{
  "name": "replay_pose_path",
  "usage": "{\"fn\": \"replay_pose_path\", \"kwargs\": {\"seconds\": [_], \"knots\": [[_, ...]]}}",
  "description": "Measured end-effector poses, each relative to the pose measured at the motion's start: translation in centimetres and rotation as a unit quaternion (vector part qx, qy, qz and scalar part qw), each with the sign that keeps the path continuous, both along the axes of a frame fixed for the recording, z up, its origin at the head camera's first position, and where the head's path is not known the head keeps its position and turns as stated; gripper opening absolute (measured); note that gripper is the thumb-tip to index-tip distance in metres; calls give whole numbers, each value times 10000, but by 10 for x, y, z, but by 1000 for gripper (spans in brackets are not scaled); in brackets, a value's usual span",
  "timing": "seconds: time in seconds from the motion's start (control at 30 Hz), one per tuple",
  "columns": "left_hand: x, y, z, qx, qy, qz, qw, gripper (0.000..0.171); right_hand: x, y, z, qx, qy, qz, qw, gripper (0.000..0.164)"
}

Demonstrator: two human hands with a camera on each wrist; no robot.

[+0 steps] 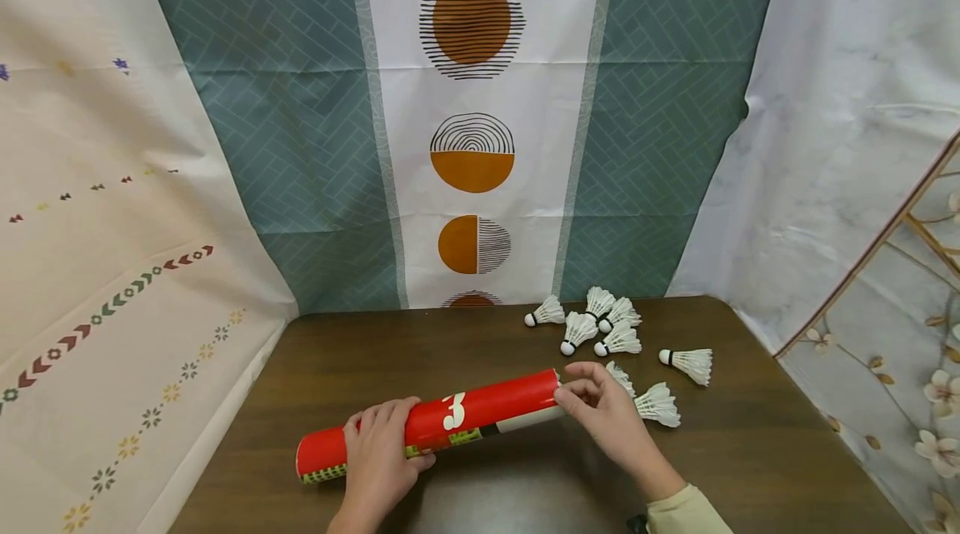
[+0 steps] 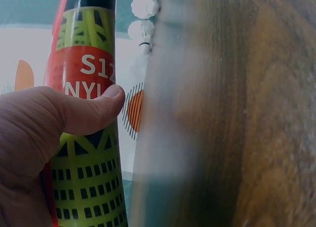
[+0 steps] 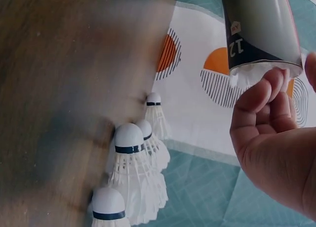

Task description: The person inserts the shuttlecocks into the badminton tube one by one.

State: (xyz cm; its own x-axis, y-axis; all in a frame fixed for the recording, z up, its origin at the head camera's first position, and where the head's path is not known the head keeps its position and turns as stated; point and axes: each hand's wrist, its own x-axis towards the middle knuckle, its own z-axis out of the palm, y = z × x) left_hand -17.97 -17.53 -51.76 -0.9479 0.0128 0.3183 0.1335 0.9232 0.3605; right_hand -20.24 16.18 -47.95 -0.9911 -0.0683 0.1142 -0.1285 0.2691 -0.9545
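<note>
On the brown table [image 1: 765,426], five shuttlecocks [image 1: 578,332] cluster toward the back edge, a single shuttlecock [image 1: 686,365] lies farther right, and two more, a nearer shuttlecock [image 1: 657,405] and a partly covered shuttlecock [image 1: 618,378], sit just beyond the right hand [image 1: 611,413]. A teal and white cloth [image 1: 300,142] with orange circles hangs behind the table, and paler printed cloths flank it. The red tube [image 1: 498,405] is in front of the cluster, tilted, its right end higher than its left.

The left hand [image 1: 382,451] grips the tube nearer its left end, fingers over the top and thumb laid across the printed side. The right hand is at the tube's right end, its fingers bent at the mouth, where a frilled white edge [image 3: 247,75] shows just inside the rim. Whether those fingers pinch that edge or only touch it, I cannot tell.

The left thumb hides part of the lettering after "NYL". The frame cuts off the pale right sleeve [image 1: 686,511] and a small dark item [image 1: 636,524] at the wrist, too little of which shows to name.
</note>
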Motion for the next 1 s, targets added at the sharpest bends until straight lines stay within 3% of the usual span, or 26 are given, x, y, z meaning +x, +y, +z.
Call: {"fn": "replay_pose_path", "kwargs": {"seconds": [0.23, 0.33, 0.47, 0.6, 0.7, 0.83, 1.0], "knots": [[0, 1, 0, -21, -1, 16, 10000, 86, 2, 0, -2, 87, 147, 121, 9998, 55], [1, 1, 1, -34, -29, 13, 10000, 86, 2, 0, -4, 63, 148, 349, 9993, 58], [2, 2, 2, -24, -57, -2, 10000, 86, 3, 1, -7, -221, 199, 1070, 9938, 66], [3, 3, 3, -20, -63, -22, 10000, 86, 3, 2, -10, -630, 290, 1965, 9781, 73], [3, 3, 3, -14, -62, -45, 10000, 87, 3, 3, -11, -778, 241, 2238, 9712, 75], [3, 4, 2, -14, -48, -67, 10000, 87, 4, 5, -8, -661, 160, 2107, 9752, 73], [3, 3, 3, -49, -32, -7, 10000, 87, 5, 21, -2, -228, 252, 1539, 9875, 61]]}}
